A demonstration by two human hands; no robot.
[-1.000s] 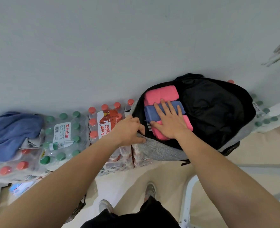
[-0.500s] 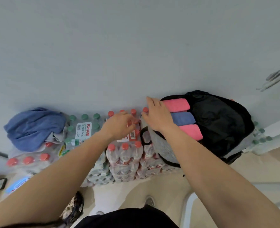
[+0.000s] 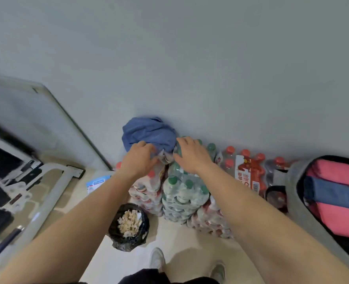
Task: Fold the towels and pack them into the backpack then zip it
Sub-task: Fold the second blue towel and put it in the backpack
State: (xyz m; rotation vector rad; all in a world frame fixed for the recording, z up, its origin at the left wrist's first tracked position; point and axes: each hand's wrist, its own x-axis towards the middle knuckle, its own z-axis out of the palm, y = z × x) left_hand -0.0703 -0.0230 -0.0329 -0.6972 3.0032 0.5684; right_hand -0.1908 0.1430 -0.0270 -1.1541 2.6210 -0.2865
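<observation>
A crumpled blue towel (image 3: 149, 133) lies on top of stacked water-bottle packs against the wall, with a pale cloth (image 3: 164, 157) peeking out beneath it. My left hand (image 3: 138, 158) reaches the towel's near edge, fingers bent loosely down at the cloth. Beside the towel's right edge, my right hand (image 3: 192, 155) hovers over green bottle caps with its fingers spread. At the far right the grey backpack (image 3: 294, 193) stands unzipped. Inside it sit a pink folded towel (image 3: 337, 172), a blue one (image 3: 333, 193) and another pink one (image 3: 341, 218).
Shrink-wrapped bottle packs (image 3: 183, 193) with green and red caps line the wall, one with a red label (image 3: 247, 173). A black bag of pale scraps (image 3: 129, 224) stands on the floor below them. A white metal frame (image 3: 46, 193) fills the left side. My shoes (image 3: 157, 259) are near the bottom.
Both hands left the backpack and moved left to the crumpled blue towel. My view swung left, so the backpack now sits at the right edge.
</observation>
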